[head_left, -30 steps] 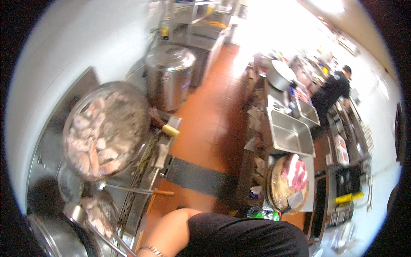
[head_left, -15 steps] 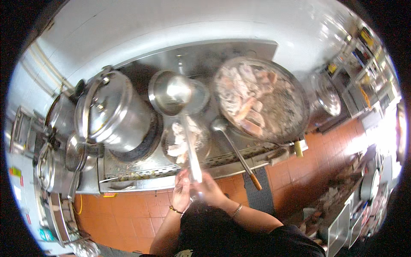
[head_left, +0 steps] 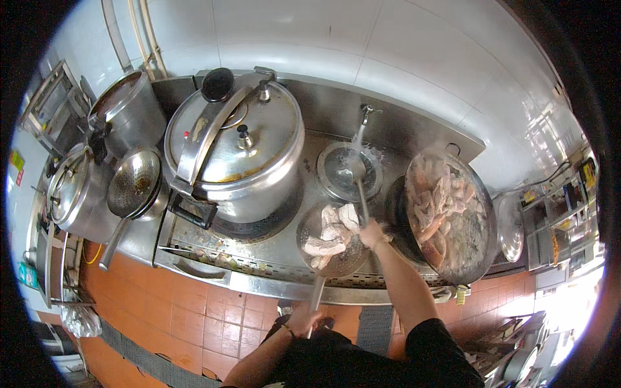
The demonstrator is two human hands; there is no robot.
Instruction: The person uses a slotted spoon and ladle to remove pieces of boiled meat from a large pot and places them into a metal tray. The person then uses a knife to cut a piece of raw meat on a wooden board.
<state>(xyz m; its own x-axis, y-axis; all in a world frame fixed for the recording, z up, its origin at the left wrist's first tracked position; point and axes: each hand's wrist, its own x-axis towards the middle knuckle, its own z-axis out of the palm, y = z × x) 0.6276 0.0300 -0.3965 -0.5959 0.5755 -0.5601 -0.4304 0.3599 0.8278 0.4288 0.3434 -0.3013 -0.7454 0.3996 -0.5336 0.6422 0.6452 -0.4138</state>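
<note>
Steel tools are now held one to each hand, whereas half a second ago both hands were brought together on one long, shiny-bowled tool raised in front of the body. That joint hold has been given up. A perforated strainer [head_left: 346, 264] is gripped by its handle in the left hand [head_left: 302, 319], and a long-shafted ladle [head_left: 355, 168] is gripped in the right hand [head_left: 372, 235]. By this, it can be judged, the work has been split between two implements.

Pale chunks of meat [head_left: 325, 247] are carried in the strainer, over the steel cooking surface [head_left: 278, 244]; whether the strainer is rested on it or held just above cannot be told. The ladle's bowl is held over a round metal vessel [head_left: 332, 176] below a tap [head_left: 367, 114]. More meat is held in cloudy liquid in a large wok [head_left: 462, 275] to the right, and a lidded pot [head_left: 262, 191] is stood to the left.

The left forearm is angled inward and kept low, with the hand in front of the stove's edge; its fingers are closed around the strainer's handle. The right arm is reached farther forward, with the hand placed between strainer and wok; its fingers are wrapped around the ladle's shaft, their tips partly hidden.
</note>
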